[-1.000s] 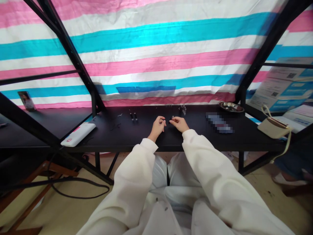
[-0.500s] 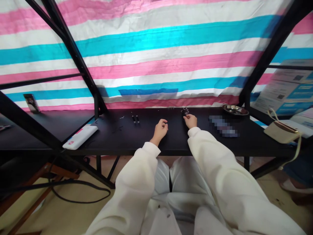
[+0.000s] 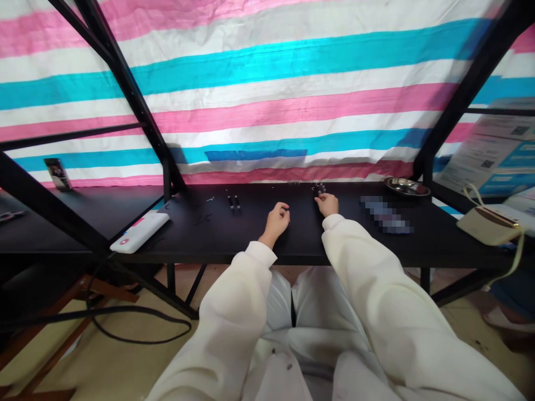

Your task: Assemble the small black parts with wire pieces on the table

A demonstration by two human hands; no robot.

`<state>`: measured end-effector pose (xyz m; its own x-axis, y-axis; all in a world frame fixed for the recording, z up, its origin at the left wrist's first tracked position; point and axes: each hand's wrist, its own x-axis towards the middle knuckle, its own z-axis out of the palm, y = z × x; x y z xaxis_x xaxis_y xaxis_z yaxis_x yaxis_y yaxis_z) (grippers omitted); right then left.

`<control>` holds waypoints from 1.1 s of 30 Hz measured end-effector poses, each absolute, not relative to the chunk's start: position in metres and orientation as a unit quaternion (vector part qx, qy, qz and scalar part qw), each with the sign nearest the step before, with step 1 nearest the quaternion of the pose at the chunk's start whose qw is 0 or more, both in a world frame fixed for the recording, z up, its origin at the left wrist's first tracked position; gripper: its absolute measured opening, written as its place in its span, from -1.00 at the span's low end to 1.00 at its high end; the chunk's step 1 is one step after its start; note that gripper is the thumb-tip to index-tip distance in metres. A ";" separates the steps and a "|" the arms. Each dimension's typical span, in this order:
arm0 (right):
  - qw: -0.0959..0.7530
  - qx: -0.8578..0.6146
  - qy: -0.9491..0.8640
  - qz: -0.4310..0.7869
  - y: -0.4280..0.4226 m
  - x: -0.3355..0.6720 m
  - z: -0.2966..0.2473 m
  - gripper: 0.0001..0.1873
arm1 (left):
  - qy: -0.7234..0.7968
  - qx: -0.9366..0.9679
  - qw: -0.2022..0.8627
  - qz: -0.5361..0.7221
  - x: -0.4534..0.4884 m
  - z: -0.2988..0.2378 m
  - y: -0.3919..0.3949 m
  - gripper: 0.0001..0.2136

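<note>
Head view: left hand [image 3: 276, 218] curled, right hand [image 3: 327, 204] at small pieces [image 3: 320, 191]; both grips unclear.

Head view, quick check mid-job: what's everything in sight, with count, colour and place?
table: one, black, across the middle.
tarp: one, pink-white-blue stripes, behind the table.
flat case: one, white with red mark, table's left front corner.
short sticks: two, black, side by side, left of centre.
small pieces: cluster too small to count, dark, far edge right of centre.
dish: one, metal, table's far right.
bag: one, cream, strapped, right end.
card: one, dark, left shelf against the tarp.
cable: one, black, floor at left.
left hand: one, curled on the table; contents unclear.
right hand: one, beside the small pieces; grip unclear.
</note>
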<state>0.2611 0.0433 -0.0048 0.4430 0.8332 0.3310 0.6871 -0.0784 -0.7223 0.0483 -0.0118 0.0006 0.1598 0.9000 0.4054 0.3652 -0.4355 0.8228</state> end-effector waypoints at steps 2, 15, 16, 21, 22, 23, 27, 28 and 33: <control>0.435 -0.728 -0.522 0.087 0.043 0.261 -0.005 -0.78 | 0.446 0.708 0.284 0.468 0.048 0.000 -0.012 -0.85; 0.396 -0.745 -0.527 0.099 0.045 0.267 -0.001 -0.87 | 0.447 0.707 0.282 0.471 0.048 -0.001 -0.010 -0.86; 0.393 -0.750 -0.521 0.107 0.045 0.268 0.000 -0.85 | 0.445 0.707 0.281 0.472 0.048 -0.001 -0.010 -0.86; 0.410 -0.769 -0.464 0.160 0.039 0.268 0.004 -0.78 | 0.444 0.709 0.282 0.469 0.048 0.000 -0.012 -0.86; 0.415 -0.770 -0.455 0.168 0.038 0.268 0.006 -0.79 | 0.444 0.709 0.283 0.468 0.048 0.000 -0.012 -0.86; 0.419 -0.770 -0.448 0.175 0.036 0.267 0.007 -0.80 | 0.446 0.709 0.284 0.467 0.048 0.001 -0.012 -0.86; 0.432 -0.766 -0.433 0.198 0.032 0.265 0.012 -0.90 | 0.448 0.708 0.287 0.465 0.048 0.001 -0.013 -0.86; 0.435 -0.765 -0.431 0.201 0.031 0.265 0.013 -0.92 | 0.447 0.708 0.287 0.466 0.048 0.001 -0.013 -0.86; 0.439 -0.768 -0.419 0.206 0.031 0.264 0.015 -0.97 | 0.450 0.708 0.281 0.466 0.048 0.000 -0.012 -0.86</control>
<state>0.2642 0.0307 0.0146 0.5639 0.8242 0.0514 0.4627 -0.2638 -0.8463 0.0482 -0.0124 0.0000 0.1611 0.8990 0.4071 0.3764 -0.4373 0.8167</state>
